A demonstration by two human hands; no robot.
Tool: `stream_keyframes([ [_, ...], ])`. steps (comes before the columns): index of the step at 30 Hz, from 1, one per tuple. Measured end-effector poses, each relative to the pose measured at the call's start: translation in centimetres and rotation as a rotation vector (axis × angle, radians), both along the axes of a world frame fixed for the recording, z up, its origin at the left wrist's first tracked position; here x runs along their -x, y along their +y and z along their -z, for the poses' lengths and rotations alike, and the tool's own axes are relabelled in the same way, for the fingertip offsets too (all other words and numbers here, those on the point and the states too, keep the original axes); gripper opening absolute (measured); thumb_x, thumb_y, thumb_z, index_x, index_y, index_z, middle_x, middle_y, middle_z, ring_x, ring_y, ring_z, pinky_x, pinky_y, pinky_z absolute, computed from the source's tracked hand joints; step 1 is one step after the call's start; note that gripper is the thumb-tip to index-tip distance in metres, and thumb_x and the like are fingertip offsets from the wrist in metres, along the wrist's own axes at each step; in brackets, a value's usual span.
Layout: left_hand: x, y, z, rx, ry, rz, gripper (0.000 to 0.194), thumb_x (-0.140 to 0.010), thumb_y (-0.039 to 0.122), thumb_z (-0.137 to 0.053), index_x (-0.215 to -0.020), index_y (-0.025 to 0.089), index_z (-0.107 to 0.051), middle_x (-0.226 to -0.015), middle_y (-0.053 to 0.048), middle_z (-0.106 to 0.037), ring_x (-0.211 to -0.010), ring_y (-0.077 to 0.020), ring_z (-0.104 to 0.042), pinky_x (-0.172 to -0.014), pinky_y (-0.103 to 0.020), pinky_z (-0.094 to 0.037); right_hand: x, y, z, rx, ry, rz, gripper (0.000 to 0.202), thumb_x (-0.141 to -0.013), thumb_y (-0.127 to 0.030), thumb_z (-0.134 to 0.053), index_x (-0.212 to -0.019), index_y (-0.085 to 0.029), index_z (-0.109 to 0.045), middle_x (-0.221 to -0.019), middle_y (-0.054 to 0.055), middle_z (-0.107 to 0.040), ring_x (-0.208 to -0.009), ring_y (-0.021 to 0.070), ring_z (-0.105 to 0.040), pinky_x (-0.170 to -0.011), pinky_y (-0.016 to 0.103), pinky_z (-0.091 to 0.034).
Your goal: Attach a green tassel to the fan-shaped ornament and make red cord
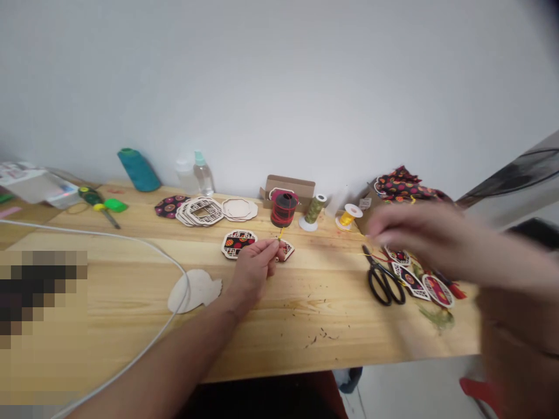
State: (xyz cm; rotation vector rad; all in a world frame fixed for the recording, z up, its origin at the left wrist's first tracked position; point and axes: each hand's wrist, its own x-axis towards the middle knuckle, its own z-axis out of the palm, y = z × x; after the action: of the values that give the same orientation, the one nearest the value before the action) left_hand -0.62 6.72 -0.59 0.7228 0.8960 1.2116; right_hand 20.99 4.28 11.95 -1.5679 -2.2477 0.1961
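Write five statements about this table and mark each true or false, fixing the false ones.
1. The left hand pinches a strand of yellow thread. True.
2. The black scissors with looped handles lie on the pale wooden table. True.
3. The tall teal thread cone stands right of the scissors. False: the cone is left of them.
4. The right hand looks blurred. True.
5. The white-flanged spool carries blue thread. False: the spool's thread is yellow.

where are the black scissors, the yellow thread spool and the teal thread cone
black scissors (pixel 375 266): head view, near where the blades meet the handles
yellow thread spool (pixel 347 218): head view, on the wound thread
teal thread cone (pixel 138 170): head view, middle of its side
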Motion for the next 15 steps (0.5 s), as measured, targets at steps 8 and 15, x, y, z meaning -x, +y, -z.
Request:
stream_keyframes([
  [8, -0.2, -0.1, 0.8, 0.128, 0.053, 0.207, 0.03, -0.062, 0.035, -0.076, -0.076, 0.009, -0.071, -0.046, 0.004, -0.047, -0.038, -0.0014, -0.019, -0.038, -0.019, -0.01, 4.3, 2.6, 8.5, 0.337, 0.113, -0.183, 0.018, -0.085, -0.013, -0.045, -0.08, -0.016, -0.061, -0.082, 0.005, -0.066, -0.075, 0.0138, -0.058, -0.069, 0.027, -0.043],
  [15, -0.2, 0.0, 1.3, 0.117, 0.169, 0.311, 0.024, -0.07, 0.034, -0.07, -0.075, 0.011, -0.071, -0.079, -0.011, -0.071, -0.038, -0.001, -0.023, -0.038, -0.021, -0.011, 3.2, 3.8, 10.3, 0.302, 0.275, -0.171, 0.015, -0.086, -0.016, -0.048, -0.08, -0.015, -0.062, -0.08, 0.004, -0.067, -0.073, 0.0135, -0.058, -0.067, 0.025, -0.043],
])
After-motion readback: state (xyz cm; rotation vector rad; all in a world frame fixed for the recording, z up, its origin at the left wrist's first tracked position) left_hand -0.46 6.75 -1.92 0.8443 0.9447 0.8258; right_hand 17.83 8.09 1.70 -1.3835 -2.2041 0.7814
